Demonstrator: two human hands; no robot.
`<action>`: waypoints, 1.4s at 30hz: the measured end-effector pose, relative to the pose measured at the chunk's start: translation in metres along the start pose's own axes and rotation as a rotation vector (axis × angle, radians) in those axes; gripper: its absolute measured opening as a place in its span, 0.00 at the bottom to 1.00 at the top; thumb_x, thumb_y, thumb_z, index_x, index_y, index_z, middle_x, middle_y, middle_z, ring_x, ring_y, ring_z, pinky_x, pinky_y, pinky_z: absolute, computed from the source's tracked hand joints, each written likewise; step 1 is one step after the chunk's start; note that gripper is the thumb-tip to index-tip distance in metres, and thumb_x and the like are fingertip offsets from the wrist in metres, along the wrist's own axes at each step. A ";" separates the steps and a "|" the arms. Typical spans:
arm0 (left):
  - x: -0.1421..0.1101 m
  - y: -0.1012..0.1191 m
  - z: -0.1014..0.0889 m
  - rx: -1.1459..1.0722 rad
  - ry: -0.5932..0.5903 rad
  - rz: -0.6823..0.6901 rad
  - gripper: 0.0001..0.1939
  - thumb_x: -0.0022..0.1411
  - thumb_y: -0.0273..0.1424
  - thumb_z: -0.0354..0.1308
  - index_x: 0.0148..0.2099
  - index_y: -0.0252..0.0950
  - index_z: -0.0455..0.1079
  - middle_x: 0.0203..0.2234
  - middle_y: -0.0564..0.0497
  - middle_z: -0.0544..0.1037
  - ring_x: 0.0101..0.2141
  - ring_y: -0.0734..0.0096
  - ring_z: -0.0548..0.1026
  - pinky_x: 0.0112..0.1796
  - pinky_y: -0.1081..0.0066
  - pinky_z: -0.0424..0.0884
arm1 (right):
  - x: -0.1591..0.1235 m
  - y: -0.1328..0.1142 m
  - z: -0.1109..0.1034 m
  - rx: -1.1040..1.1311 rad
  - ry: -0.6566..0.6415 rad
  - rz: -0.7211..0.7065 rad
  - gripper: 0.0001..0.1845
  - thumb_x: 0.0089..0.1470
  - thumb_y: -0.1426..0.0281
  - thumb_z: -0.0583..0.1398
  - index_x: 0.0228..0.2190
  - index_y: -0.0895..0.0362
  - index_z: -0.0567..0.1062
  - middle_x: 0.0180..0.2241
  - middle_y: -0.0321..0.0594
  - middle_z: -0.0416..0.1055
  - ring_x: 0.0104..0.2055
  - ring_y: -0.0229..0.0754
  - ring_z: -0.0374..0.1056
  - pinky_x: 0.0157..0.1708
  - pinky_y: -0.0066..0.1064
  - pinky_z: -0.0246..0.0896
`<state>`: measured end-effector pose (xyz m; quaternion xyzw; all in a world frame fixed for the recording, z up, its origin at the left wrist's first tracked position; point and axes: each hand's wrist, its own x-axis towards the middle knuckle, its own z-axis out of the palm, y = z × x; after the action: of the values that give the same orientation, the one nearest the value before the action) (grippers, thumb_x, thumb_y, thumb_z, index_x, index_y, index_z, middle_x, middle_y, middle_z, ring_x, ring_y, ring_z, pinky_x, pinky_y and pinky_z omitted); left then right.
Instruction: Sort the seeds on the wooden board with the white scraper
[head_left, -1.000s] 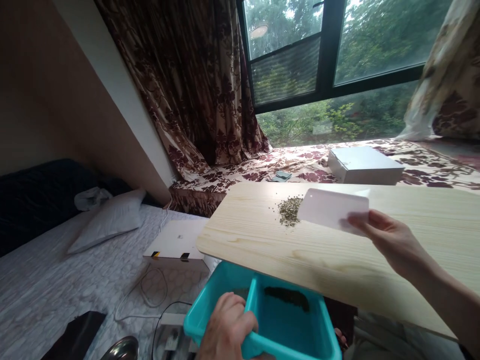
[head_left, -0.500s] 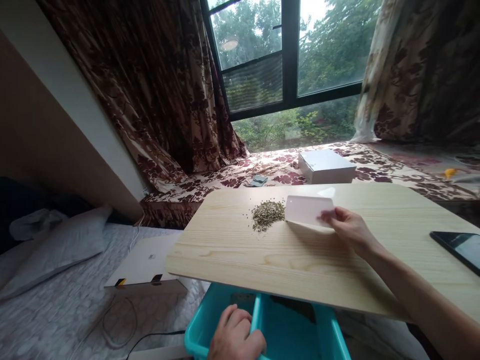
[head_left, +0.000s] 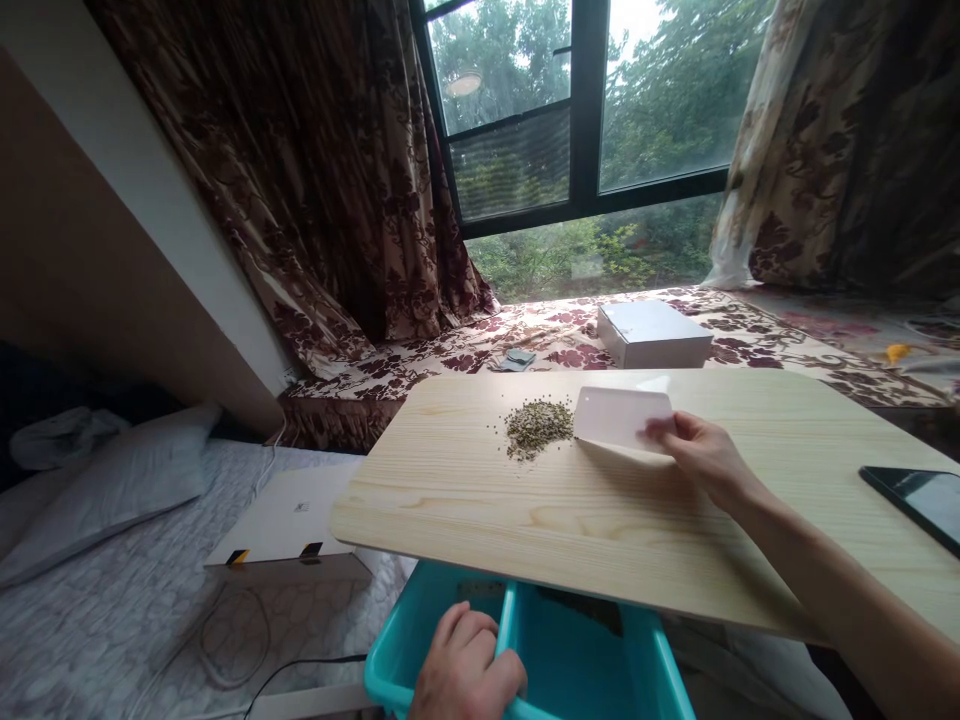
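Observation:
My right hand (head_left: 701, 455) pinches the right end of a translucent white plastic scraper (head_left: 619, 418), held tilted with its lower edge at the wooden tabletop (head_left: 480, 510). The scraper's left end is right beside a loose pile of small greenish-brown seeds or grains (head_left: 536, 428), with a few scattered around it. Below the table's near edge, my left hand (head_left: 469, 665) is curled over the near rim of a turquoise two-compartment bin (head_left: 382, 660), its thumb by the divider. The fingertips are partly hidden inside the bin.
A dark phone (head_left: 915, 505) lies at the table's right edge. Behind the table, a white box (head_left: 656, 335) and a small folded cloth (head_left: 516, 360) rest on the floral-covered sill. A flat white box (head_left: 292, 520) and cables (head_left: 236, 660) lie on the bed at left.
The view has shifted slightly. Both hands, the scraper and the pile keep nearly the same places relative to one another.

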<state>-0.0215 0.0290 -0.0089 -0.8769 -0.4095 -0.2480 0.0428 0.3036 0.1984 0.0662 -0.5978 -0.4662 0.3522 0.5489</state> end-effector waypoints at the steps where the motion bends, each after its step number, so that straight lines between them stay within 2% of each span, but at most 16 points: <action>1: 0.001 0.000 -0.001 -0.009 0.002 -0.004 0.19 0.70 0.29 0.36 0.31 0.40 0.65 0.23 0.53 0.67 0.34 0.67 0.72 0.47 0.60 0.68 | -0.001 0.001 0.000 0.002 -0.010 0.005 0.09 0.37 0.64 0.67 0.25 0.55 0.79 0.27 0.38 0.79 0.32 0.45 0.73 0.38 0.36 0.68; 5: 0.003 0.003 -0.006 -0.012 0.006 -0.019 0.18 0.70 0.31 0.38 0.30 0.40 0.64 0.23 0.53 0.66 0.34 0.67 0.72 0.46 0.60 0.68 | -0.002 0.009 0.001 0.009 -0.017 0.013 0.11 0.38 0.62 0.67 0.27 0.54 0.80 0.29 0.39 0.80 0.32 0.45 0.74 0.38 0.35 0.68; 9: 0.004 0.006 -0.003 0.002 0.026 -0.040 0.17 0.65 0.44 0.51 0.29 0.40 0.64 0.22 0.54 0.66 0.33 0.66 0.72 0.46 0.58 0.68 | -0.005 0.014 0.003 -0.013 -0.009 -0.004 0.13 0.37 0.60 0.67 0.27 0.54 0.80 0.29 0.39 0.80 0.33 0.46 0.74 0.37 0.36 0.68; 13: 0.002 0.005 0.002 -0.004 0.066 -0.042 0.19 0.61 0.49 0.56 0.28 0.39 0.63 0.22 0.55 0.64 0.32 0.66 0.72 0.45 0.58 0.68 | -0.011 0.010 0.003 -0.015 -0.054 -0.001 0.13 0.36 0.60 0.68 0.27 0.54 0.81 0.29 0.39 0.80 0.32 0.46 0.74 0.35 0.35 0.68; 20: -0.001 0.000 0.007 -0.012 0.084 -0.036 0.19 0.57 0.49 0.59 0.28 0.40 0.63 0.22 0.56 0.64 0.32 0.65 0.71 0.45 0.57 0.67 | -0.012 -0.006 0.017 0.011 -0.068 0.005 0.13 0.37 0.60 0.68 0.26 0.54 0.78 0.30 0.40 0.79 0.34 0.46 0.73 0.39 0.36 0.67; 30: -0.003 -0.003 0.008 -0.052 0.050 -0.064 0.25 0.46 0.55 0.65 0.30 0.40 0.63 0.23 0.56 0.65 0.33 0.63 0.72 0.46 0.54 0.67 | -0.019 -0.008 0.022 0.034 -0.148 0.043 0.16 0.36 0.57 0.68 0.28 0.54 0.79 0.32 0.41 0.80 0.36 0.47 0.75 0.40 0.36 0.69; 36: -0.002 -0.005 0.006 -0.036 0.056 -0.042 0.22 0.54 0.53 0.60 0.29 0.40 0.63 0.23 0.56 0.65 0.33 0.65 0.72 0.46 0.55 0.68 | -0.018 -0.007 0.027 -0.018 -0.167 0.002 0.22 0.35 0.52 0.68 0.28 0.56 0.79 0.33 0.43 0.81 0.37 0.49 0.75 0.41 0.38 0.69; 42: -0.004 -0.007 0.009 -0.034 0.040 -0.048 0.24 0.51 0.56 0.61 0.29 0.40 0.64 0.23 0.55 0.66 0.33 0.63 0.72 0.46 0.53 0.68 | -0.037 -0.004 0.022 -0.047 -0.281 -0.022 0.25 0.37 0.48 0.67 0.31 0.55 0.80 0.35 0.44 0.81 0.38 0.51 0.76 0.39 0.38 0.70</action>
<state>-0.0250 0.0335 -0.0192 -0.8624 -0.4250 -0.2735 0.0300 0.2709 0.1701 0.0639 -0.5500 -0.5531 0.4154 0.4681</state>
